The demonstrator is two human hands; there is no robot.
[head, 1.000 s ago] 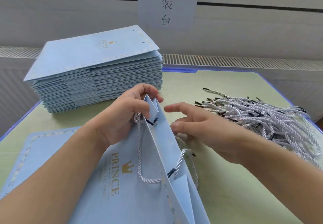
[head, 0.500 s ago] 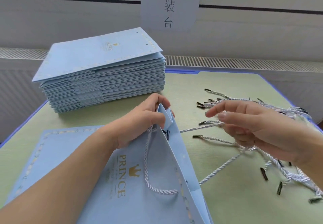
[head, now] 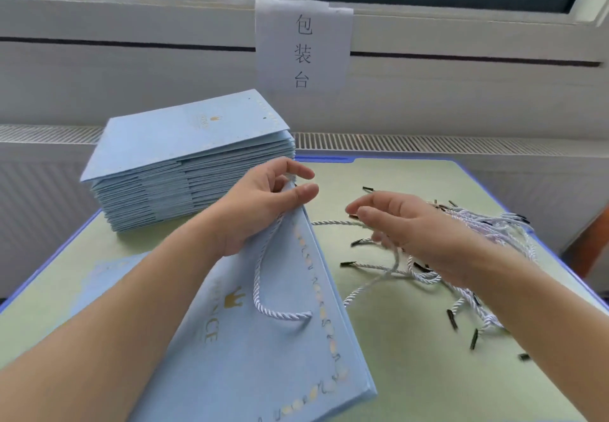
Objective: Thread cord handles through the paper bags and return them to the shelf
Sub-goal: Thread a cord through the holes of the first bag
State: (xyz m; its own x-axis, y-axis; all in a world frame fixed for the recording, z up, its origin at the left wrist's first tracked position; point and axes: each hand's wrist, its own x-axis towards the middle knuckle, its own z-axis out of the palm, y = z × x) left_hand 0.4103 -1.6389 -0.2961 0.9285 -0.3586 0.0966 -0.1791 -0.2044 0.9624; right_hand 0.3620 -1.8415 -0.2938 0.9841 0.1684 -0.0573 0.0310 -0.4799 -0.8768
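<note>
A light blue paper bag (head: 263, 355) with gold lettering lies tilted in front of me, a white cord handle (head: 260, 293) looped through its near side. My left hand (head: 260, 204) grips the bag's top corner between thumb and fingers. My right hand (head: 405, 224) hovers just right of the bag and pinches a loose white cord (head: 333, 223) by its black tip, with more cords trailing under its fingers. A pile of white cords with black tips (head: 487, 227) lies beyond and under that hand.
A tall stack of flat blue bags (head: 184, 171) stands at the table's back left. Another flat bag (head: 108, 276) lies under my left forearm. The green table (head: 412, 372) has a blue edge. A paper sign (head: 303, 49) hangs on the wall behind.
My right hand left the bag's opening, went into the cord pile and came back with a cord, dragging several loose. The camera tilted up, and the left hand kept its grip on the bag.
</note>
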